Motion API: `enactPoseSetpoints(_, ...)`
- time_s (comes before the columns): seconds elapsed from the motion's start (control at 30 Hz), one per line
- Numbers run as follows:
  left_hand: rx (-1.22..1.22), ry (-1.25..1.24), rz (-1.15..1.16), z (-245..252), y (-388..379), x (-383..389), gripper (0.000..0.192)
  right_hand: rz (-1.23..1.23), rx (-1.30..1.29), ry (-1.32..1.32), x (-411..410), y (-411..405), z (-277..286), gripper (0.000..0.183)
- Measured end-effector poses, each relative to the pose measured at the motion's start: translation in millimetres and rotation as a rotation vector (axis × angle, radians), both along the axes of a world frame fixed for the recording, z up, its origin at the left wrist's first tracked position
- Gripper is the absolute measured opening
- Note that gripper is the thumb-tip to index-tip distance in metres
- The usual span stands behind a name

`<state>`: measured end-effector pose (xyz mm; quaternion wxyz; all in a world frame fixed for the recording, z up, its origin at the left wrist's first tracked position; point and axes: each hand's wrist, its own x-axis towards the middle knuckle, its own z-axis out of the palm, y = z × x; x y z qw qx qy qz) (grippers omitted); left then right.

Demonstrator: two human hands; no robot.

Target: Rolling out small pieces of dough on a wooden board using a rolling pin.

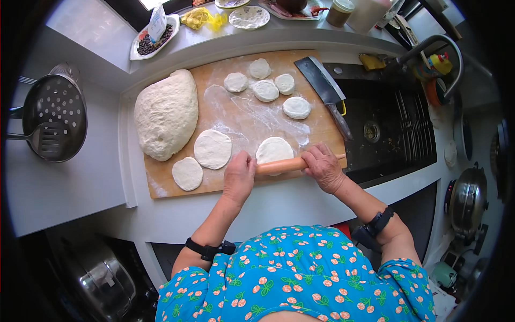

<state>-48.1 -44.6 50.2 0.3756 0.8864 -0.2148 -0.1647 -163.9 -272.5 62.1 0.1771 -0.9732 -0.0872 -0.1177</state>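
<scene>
My left hand and my right hand grip the two ends of a wooden rolling pin. The pin lies across the near part of a round dough disc on a floured wooden board. Just left of my left hand lie a wide flattened dough round and a smaller one. Several thick dough pieces, among them one at the right, sit dusted with flour toward the back. A large lump of dough rests on the board's left side.
A cleaver lies along the board's right edge, its handle reaching over the black sink. At the left is a perforated strainer with a slotted turner. Plates, one with dark beans, line the ledge behind. A curved faucet overhangs the sink.
</scene>
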Motion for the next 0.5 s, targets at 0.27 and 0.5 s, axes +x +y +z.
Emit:
enactPoseSetpoints(0.27,0.182,-0.431,-0.387,-20.5,44.5,-20.1,0.081,-0.001,-0.084,0.123,-8.9,12.8,-17.5,0.075)
enactPoseSetpoints(0.5,0.279,-0.454,-0.244,-25.5,34.5,1.5,0.110,0.003,-0.237,0.174,41.1,15.1,-12.5,0.098)
